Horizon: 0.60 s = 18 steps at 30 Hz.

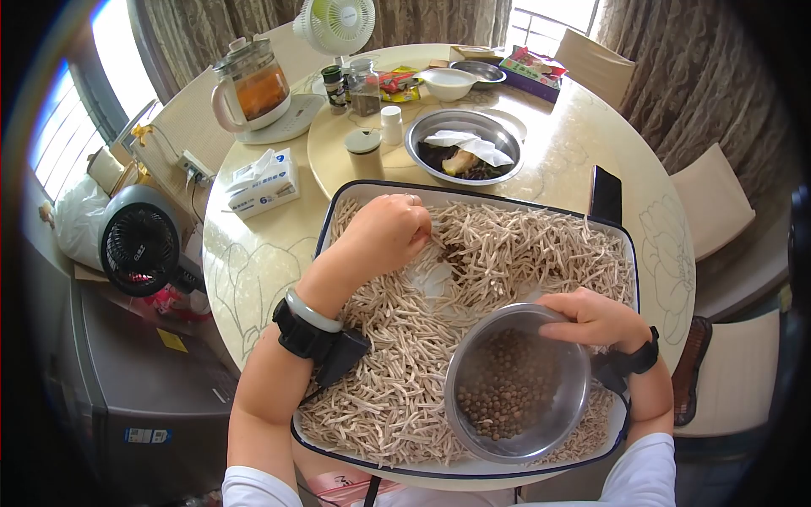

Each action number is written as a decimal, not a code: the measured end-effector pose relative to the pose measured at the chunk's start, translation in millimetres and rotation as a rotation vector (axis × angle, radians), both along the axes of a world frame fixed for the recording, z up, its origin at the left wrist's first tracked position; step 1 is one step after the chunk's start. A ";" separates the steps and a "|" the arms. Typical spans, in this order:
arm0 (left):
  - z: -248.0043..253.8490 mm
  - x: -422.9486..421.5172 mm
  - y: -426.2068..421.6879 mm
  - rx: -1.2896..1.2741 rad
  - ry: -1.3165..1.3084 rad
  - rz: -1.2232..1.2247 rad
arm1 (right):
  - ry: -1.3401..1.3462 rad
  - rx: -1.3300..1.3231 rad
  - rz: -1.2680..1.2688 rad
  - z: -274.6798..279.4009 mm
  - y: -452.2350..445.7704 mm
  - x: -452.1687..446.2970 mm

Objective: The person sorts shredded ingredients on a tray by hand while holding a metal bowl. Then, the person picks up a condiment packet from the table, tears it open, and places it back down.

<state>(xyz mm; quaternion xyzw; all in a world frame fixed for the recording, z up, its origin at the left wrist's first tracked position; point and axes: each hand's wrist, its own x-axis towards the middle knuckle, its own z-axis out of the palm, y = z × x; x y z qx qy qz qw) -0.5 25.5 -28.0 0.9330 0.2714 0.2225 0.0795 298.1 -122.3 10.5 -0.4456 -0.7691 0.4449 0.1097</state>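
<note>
A large white tray with a dark blue rim (507,198) is spread with thin, pale, dried sticks (397,380). My left hand (390,230) is over the tray's far left part, its fingers curled closed among the sticks; whatever they hold is hidden. Beside it, a patch of the tray's white bottom shows through. My right hand (591,318) grips the rim of a metal bowl (577,384), thumb inside the edge. Small round brown pellets (507,389) lie in this bowl, which sits tilted over the tray's near right part.
Past the tray stand a steel bowl with tissue and scraps (414,139), a lidded canister (365,152), a tissue pack (263,182) and a glass kettle (253,89). A phone-like black slab (605,194) leans at the tray's far right corner. A black fan (139,245) is at left.
</note>
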 end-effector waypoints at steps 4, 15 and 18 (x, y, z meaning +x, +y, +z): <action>8.9 2.6 -5.2 -0.130 -0.065 0.044 | -0.002 -0.029 -0.018 -0.5 -0.5 1.6; 37.7 16.3 -40.2 -0.586 -0.421 -0.542 | -0.080 -0.073 -0.011 7.9 0.3 -1.4; 23.5 13.6 -21.4 -0.359 -0.367 -0.301 | -0.040 -0.021 0.002 5.6 -0.1 -1.7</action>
